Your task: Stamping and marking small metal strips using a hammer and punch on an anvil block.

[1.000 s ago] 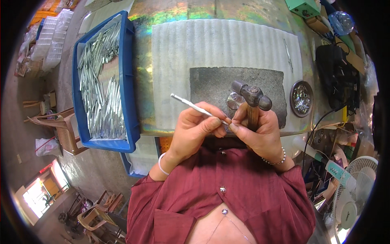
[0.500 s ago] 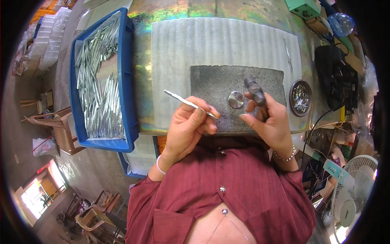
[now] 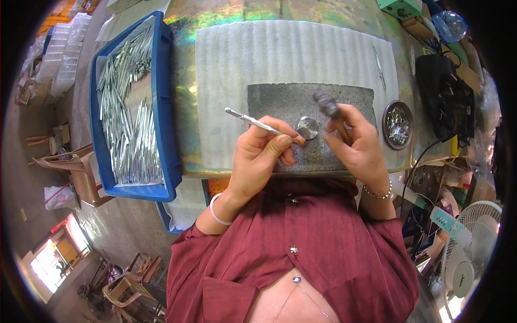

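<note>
I see my left hand (image 3: 264, 153) pinching a thin metal rod (image 3: 253, 120); its free end points to about 10 o'clock and its near end lies beside a small round metal disc (image 3: 307, 127) on the grey pad (image 3: 280, 102). My right hand (image 3: 358, 145) has its grip closed around a small hammer (image 3: 328, 107), the head raised just above the pad at 1 o'clock from the disc. I judge the work is in its middle: the blue tray (image 3: 164, 107) at 9 o'clock holds many rods (image 3: 126, 124), and the small bowl (image 3: 397, 125) at 3 o'clock holds few pieces. The table (image 3: 186, 81) has a shiny top with a ribbed white mat (image 3: 258, 54). A fan (image 3: 468, 247) stands at 4 o'clock, chairs (image 3: 124, 280) at 7 o'clock.
</note>
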Demonstrator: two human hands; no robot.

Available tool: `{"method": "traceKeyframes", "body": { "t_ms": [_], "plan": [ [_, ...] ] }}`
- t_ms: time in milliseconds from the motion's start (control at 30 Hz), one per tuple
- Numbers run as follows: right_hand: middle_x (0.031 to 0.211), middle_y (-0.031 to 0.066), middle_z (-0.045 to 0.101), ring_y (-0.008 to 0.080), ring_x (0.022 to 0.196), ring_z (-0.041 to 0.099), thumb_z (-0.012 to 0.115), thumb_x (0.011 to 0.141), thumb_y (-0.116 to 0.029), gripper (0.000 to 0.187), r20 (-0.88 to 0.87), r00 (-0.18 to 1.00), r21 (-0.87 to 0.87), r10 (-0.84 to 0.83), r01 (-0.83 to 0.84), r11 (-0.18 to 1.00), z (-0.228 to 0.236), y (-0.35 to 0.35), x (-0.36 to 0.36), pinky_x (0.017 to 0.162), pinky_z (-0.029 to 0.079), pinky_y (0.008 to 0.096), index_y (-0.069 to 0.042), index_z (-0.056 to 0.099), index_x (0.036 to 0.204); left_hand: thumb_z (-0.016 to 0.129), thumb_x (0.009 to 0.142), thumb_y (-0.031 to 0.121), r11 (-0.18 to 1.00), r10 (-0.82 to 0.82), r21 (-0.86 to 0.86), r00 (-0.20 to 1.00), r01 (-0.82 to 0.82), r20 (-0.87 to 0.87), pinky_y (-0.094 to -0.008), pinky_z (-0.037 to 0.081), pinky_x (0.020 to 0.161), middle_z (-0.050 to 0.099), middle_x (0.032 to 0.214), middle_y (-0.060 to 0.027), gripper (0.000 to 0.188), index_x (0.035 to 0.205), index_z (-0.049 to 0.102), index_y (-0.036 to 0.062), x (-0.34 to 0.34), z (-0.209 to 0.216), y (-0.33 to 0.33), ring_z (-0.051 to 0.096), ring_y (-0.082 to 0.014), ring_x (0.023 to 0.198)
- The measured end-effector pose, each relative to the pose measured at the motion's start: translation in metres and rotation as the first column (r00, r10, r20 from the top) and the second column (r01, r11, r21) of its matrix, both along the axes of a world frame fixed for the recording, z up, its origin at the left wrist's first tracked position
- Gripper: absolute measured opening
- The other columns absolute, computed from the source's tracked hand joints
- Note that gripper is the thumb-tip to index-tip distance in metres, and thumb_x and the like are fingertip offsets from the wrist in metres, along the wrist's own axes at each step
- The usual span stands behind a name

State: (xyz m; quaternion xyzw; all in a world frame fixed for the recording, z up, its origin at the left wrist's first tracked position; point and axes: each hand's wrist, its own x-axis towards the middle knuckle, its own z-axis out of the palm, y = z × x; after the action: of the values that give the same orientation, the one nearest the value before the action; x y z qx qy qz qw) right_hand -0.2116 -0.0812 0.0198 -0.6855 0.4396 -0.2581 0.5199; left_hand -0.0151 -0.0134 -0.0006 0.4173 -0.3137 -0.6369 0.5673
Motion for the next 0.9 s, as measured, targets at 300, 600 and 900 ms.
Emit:
{"method": "traceKeyframes", "body": {
  "t_ms": [300,600,900],
  "plan": [
    [0.081,0.0004,0.054,0.0023,0.062,0.044,0.051,0.093,-0.010,0.032,0.311,0.923,0.326,-0.228,0.121,0.937,-0.003,0.022,-0.023,0.055,0.038,0.0180,0.000,0.045,0.123,0.055,0.088,-0.001,0.999,0.021,-0.046,0.944,-0.006,0.330,-0.0187,0.044,0.055,0.061,0.081,-0.0026,0.004,0.089,0.059,0.0003,-0.015,0.005,-0.016,0.053,-0.0051,0.061],
    [0.072,-0.0010,0.053,0.0040,0.065,0.052,0.057,0.086,-0.004,0.020,0.193,0.958,0.358,-0.211,0.131,0.924,0.003,0.014,-0.023,0.059,0.042,0.0195,-0.001,0.055,0.106,0.056,0.086,-0.005,0.996,0.055,-0.083,0.899,-0.021,0.434,-0.0190,0.046,0.058,0.061,0.081,-0.0032,0.005,0.089,0.059,-0.0021,-0.022,0.004,-0.017,0.055,-0.0064,0.064],
    [0.068,-0.0012,0.053,0.0033,0.063,0.051,0.057,0.085,-0.004,0.017,0.209,0.956,0.261,-0.208,0.151,0.953,-0.007,0.016,-0.023,0.057,0.041,0.0197,-0.001,0.056,0.103,0.056,0.086,-0.005,0.988,0.088,-0.153,0.868,-0.015,0.488,-0.0199,0.046,0.058,0.060,0.082,-0.0047,0.005,0.089,0.059,-0.0029,-0.024,0.002,-0.017,0.056,-0.0079,0.065]
  ]
}}
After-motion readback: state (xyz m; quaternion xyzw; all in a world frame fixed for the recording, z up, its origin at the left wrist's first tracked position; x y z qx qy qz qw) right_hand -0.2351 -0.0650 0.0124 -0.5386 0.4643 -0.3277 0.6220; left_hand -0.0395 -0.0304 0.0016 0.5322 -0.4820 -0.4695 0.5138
